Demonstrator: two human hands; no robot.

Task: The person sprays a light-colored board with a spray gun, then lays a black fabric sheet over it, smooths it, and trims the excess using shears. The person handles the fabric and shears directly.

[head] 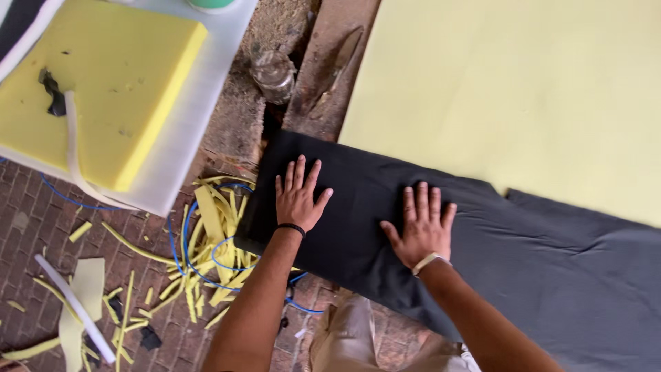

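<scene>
brick floor underfoot, strewn with yellow foam offcuts [206, 241]. left hand [297, 196] and right hand [421, 224] lie flat, fingers spread, pinching nothing, on the dark grey fabric sheet [537, 262] covering the pale yellow foam slab [516, 89]. smoothing step, seemingly; the next move calls for even outward strokes.
</scene>
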